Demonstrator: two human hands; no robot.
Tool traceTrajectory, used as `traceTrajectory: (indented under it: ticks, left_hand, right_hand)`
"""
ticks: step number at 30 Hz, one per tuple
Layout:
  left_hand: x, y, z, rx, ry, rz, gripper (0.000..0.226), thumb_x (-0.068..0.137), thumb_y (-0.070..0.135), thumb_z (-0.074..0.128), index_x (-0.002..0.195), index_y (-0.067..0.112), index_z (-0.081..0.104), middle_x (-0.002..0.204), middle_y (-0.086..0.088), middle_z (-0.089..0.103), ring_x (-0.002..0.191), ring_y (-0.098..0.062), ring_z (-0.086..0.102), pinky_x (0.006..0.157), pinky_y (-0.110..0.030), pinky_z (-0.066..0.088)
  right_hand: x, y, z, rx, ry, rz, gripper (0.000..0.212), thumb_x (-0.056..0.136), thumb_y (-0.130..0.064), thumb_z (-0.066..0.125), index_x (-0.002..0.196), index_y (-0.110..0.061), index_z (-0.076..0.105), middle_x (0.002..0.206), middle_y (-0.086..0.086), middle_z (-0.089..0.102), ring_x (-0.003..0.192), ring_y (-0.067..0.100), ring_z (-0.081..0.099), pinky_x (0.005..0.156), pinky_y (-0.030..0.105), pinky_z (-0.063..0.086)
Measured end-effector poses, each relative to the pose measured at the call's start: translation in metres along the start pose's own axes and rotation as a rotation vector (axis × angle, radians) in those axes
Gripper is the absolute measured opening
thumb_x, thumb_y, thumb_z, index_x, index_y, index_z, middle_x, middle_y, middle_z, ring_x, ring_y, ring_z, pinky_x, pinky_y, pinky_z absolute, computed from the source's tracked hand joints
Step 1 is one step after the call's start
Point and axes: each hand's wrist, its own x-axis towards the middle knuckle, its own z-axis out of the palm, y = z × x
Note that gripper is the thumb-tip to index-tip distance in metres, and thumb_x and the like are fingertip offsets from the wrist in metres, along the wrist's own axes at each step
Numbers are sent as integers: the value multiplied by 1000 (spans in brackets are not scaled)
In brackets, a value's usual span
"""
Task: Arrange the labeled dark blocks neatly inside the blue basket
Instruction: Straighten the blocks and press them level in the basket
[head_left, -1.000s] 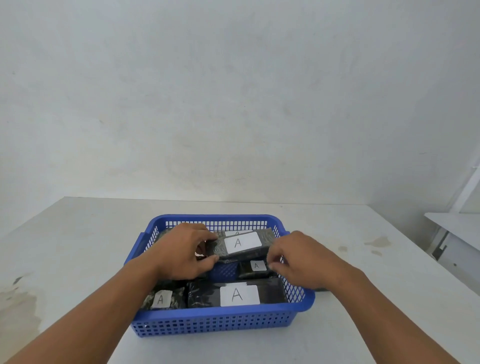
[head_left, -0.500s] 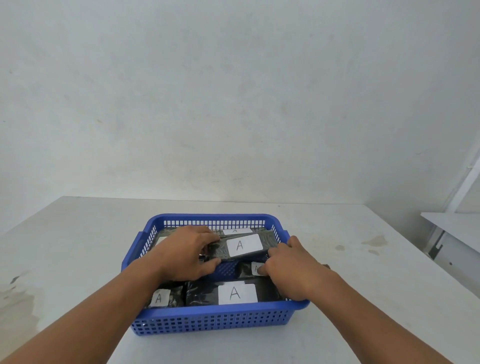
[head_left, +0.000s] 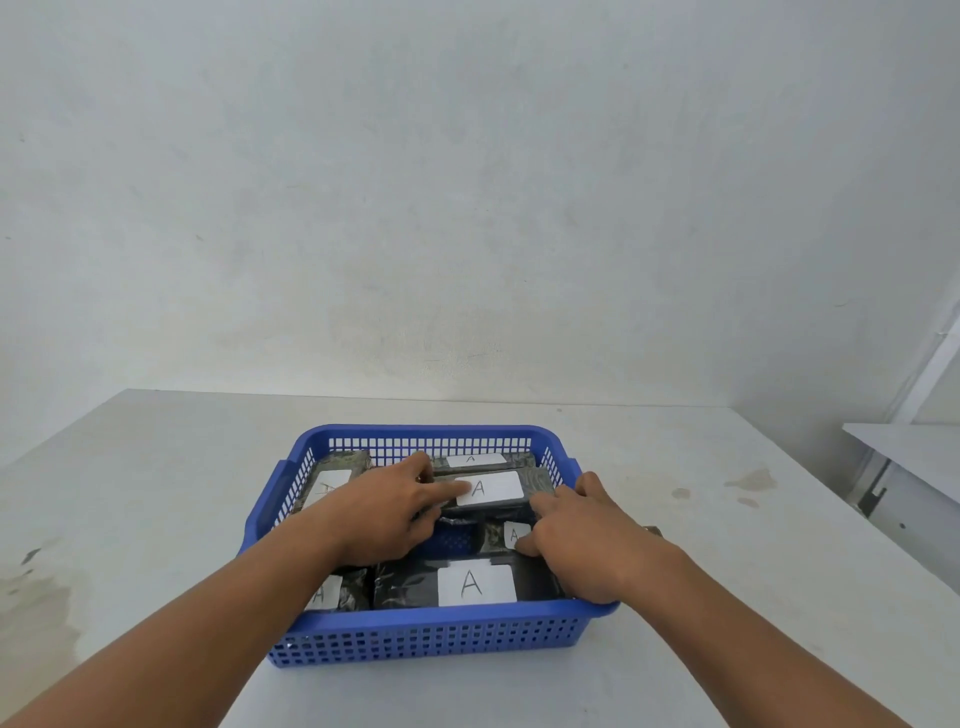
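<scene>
Blue basket (head_left: 415, 618) on the white worktop (head_left: 156, 493), holding about six dark A-labelled blocks (head_left: 405, 587). Left hand (head_left: 389, 514) grips the left end of the upper block (head_left: 534, 480), now lowered almost flat toward the basket's far right corner. Right hand (head_left: 597, 551), fingers extended, has moved in against its right end. Seating appears nearly complete.

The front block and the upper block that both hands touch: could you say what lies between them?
Head view: before the upper block, a small labeled block and bare basket floor.
</scene>
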Motion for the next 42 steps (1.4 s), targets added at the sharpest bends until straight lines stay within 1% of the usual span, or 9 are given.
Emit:
traceTrajectory:
  ticks: [7, 10, 13, 15, 19, 27, 33, 38, 42]
  left_hand:
    - [2, 2, 5, -1, -54, -19, 47, 101, 40, 30, 148, 41, 27, 125, -1, 39, 94, -16, 55, 80, -29, 45]
    - [2, 2, 6, -3, -74, -26, 47, 102, 39, 30, 149, 40, 26, 126, -2, 40, 96, -16, 54, 81, -28, 45]
    - [3, 2, 5, 6, -81, -32, 47, 102, 39, 30, 149, 40, 26, 125, -2, 40, 96, -17, 54, 83, -30, 47]
    - [2, 3, 5, 9, -78, -33, 47, 101, 40, 30, 149, 40, 27, 124, -2, 41, 95, -17, 55, 82, -31, 48]
    - [2, 3, 5, 13, -77, -34, 47, 101, 40, 32, 148, 39, 31, 125, -3, 41, 95, -18, 56, 84, -32, 49]
    - [2, 2, 8, 25, -51, -28, 47, 100, 41, 33, 147, 40, 32, 121, -2, 40, 89, -16, 54, 77, -27, 46]
    - [2, 4, 9, 41, -77, -39, 48, 98, 43, 34, 146, 42, 32, 117, -2, 36, 89, -19, 56, 82, -35, 51]
    - [4, 2, 14, 77, -139, -50, 47, 99, 43, 31, 147, 43, 28, 137, -11, 32, 93, -25, 60, 84, -38, 52]
    - [6, 1, 16, 100, -163, -37, 49, 100, 43, 28, 149, 42, 24, 137, -15, 34, 94, -27, 60, 82, -33, 47]
  right_hand:
    - [5, 1, 2, 153, 105, -23, 46, 86, -7, 63, 129, -23, 62, 122, 3, 55, 112, 26, 51, 90, 38, 40]
    - [11, 9, 0, 223, 246, 61, 31, 92, -16, 61, 121, -25, 67, 113, -1, 61, 105, 21, 54, 82, 32, 40]
    - [15, 14, -2, 223, 181, 76, 23, 97, -31, 56, 112, -22, 70, 107, 1, 66, 98, 23, 57, 81, 34, 36]
    - [18, 9, 1, 167, 114, 57, 19, 97, -27, 54, 107, -20, 68, 102, 4, 69, 90, 23, 57, 79, 36, 34]
    - [24, -3, 9, 74, 40, 63, 18, 93, -13, 51, 107, -17, 62, 103, 9, 69, 93, 28, 61, 83, 38, 37]
    - [31, -5, 15, 149, 82, 126, 25, 100, -25, 47, 115, -24, 66, 112, 5, 70, 103, 25, 60, 93, 41, 44]
    - [29, -8, 17, 109, 87, 109, 22, 100, -24, 48, 110, -23, 67, 105, 6, 70, 98, 27, 60, 92, 43, 45]
    - [28, -8, 15, 168, 139, 112, 24, 101, -28, 52, 116, -29, 71, 107, 4, 71, 101, 25, 61, 90, 38, 47]
    - [25, -3, 13, 174, 109, 41, 26, 101, -23, 48, 112, -28, 71, 104, 1, 71, 97, 24, 58, 92, 39, 44]
